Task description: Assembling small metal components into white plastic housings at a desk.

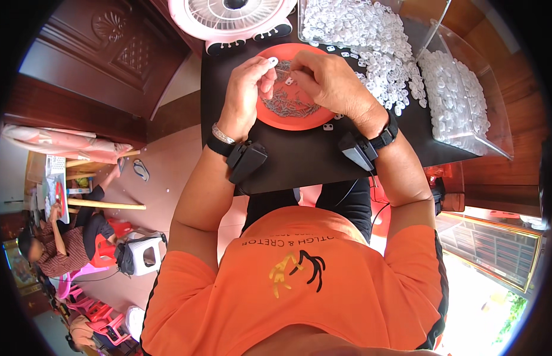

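Note:
My left hand [246, 89] pinches a small white oval plastic piece with holes [273, 61] between thumb and forefinger, above the left part of a round red tray [288, 123]. Opposite it, a short gap away, my right hand [329, 80] has its thumb and fingertips pressed together; what they hold is too small to make out. Many thin grey metal pins [290, 108] lie heaped in the tray below both hands. One more white piece [289, 81] shows just under my right fingertips; whether it is held or lying there I cannot tell.
White pieces spill from a clear bin [353, 24] onto the black table [299, 160]; another clear bin [457, 98] stands at its right. A pink fan [234, 18] sits beyond the tray. Another person [65, 246] sits far left.

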The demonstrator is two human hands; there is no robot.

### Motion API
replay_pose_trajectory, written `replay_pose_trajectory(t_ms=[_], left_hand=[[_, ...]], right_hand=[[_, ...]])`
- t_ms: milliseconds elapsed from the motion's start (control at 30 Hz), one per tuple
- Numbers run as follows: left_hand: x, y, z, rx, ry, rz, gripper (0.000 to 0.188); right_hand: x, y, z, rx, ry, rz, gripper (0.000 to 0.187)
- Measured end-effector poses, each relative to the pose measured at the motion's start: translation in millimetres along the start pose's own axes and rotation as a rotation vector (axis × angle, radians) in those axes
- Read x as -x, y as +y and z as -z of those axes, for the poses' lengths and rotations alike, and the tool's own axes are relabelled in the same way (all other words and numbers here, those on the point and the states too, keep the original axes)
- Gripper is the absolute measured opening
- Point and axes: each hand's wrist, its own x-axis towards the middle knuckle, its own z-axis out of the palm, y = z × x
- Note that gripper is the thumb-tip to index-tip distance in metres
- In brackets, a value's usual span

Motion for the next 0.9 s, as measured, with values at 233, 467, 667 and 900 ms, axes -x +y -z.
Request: replay_pose_trajectory(t_ms=[233, 467, 667, 900], left_hand=[[0.4, -1.2, 0.0, -0.013, -0.007, 0.001, 0.022], [2.1, -3.0, -5.8, -0.038, -0.025, 0.007, 0.028], [2.2, -4.5, -4.2, -0.005, 0.003, 0.018, 0.027], [0.2, -6.7, 1.3, 0.023, -0.045, 0.028, 0.021]], right_hand=[[-1.4, -2.1, 0.0, -0.103, 0.247, 0.091, 0.009], [-1.5, -5.0, 0.4, -0.079, 0.204, 0.05, 0.01], [-1.2, -6.5, 2.5, -0.07, 0.217, 0.102, 0.009], [-0.1, -8.0, 4.1, -0.08, 0.257, 0.091, 0.008]])
